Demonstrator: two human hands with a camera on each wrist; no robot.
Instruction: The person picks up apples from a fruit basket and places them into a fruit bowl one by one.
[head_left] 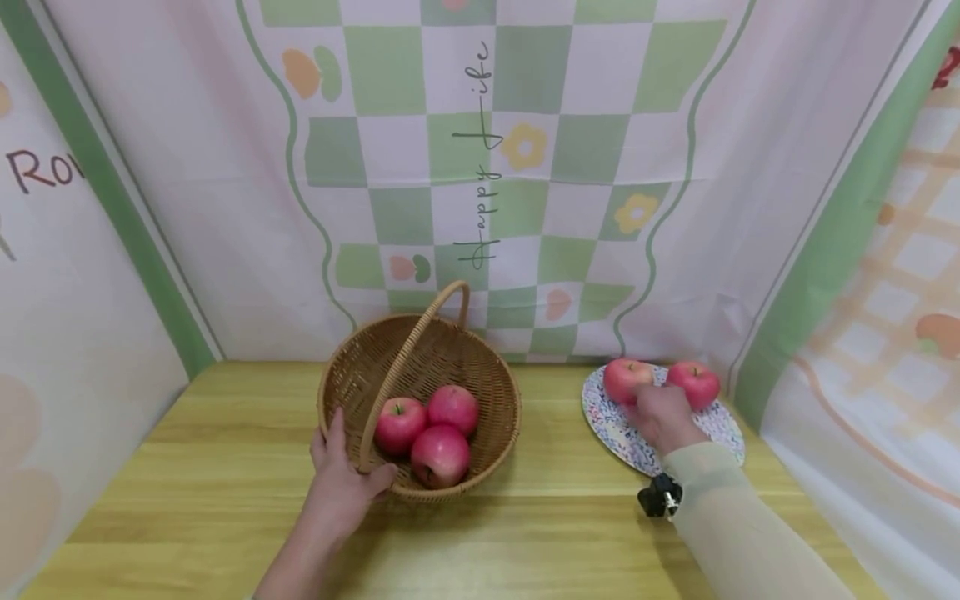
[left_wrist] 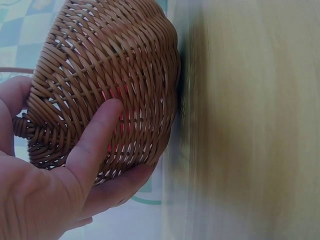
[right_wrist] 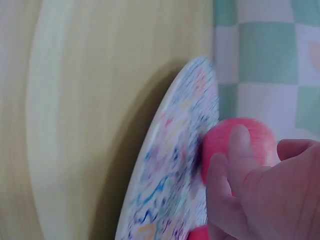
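A round wicker basket (head_left: 495, 392) with an arched handle holds three red apples (head_left: 440, 456). At its left front, my left hand (head_left: 341, 483) grips the rim. In the left wrist view the fingers (left_wrist: 95, 140) lie against the woven outer wall and the thumb reaches over the edge. Far to the right, my right hand (head_left: 665, 414) holds a red apple (head_left: 627, 380) on a patterned plate (head_left: 622, 437). The right wrist view has the fingers (right_wrist: 240, 145) over that apple's side; part of it is hidden. Another apple (head_left: 694, 385) sits close beside, also on the plate.
Basket and plate stand on a wooden table (head_left: 480, 542), near its back edge. A checkered curtain (head_left: 457, 150) hangs right behind them, with more cloth at both sides. A black mount (head_left: 660, 497) is strapped at the right wrist.
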